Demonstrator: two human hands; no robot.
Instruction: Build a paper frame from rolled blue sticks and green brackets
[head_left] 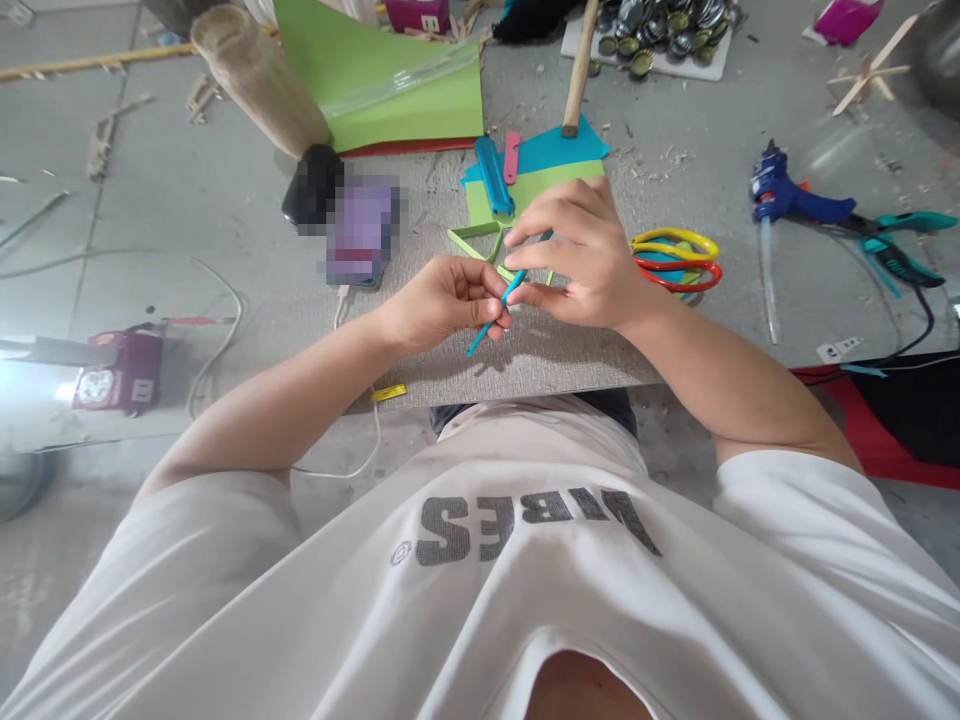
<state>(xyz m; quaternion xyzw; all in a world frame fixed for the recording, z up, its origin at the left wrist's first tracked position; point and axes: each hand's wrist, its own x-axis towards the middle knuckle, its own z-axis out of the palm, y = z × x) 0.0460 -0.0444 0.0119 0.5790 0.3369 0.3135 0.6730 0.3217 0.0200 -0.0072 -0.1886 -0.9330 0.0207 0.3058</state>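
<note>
My left hand (457,305) pinches a narrow blue paper strip (484,335), which slants between both hands above the table's front edge. The thumb and a finger of my right hand (574,255) close on the strip's upper end, while its other fingers arch above. Just beyond the fingers lies a light green folded paper shape (476,243), partly hidden by my right hand. A blue cutter knife (493,175) and a small pink piece (511,158) rest on blue paper (555,148) and green paper. Scissors with yellow and red handles (679,270) lie by my right wrist.
A phone (364,230) on a cable and a black object (313,190) lie at left. Behind stand a tan cylinder (259,80) and a green sheet (420,110). A wooden handle (580,70), bottle caps (660,30), a blue glue gun (799,195) and pliers (900,250) lie farther right.
</note>
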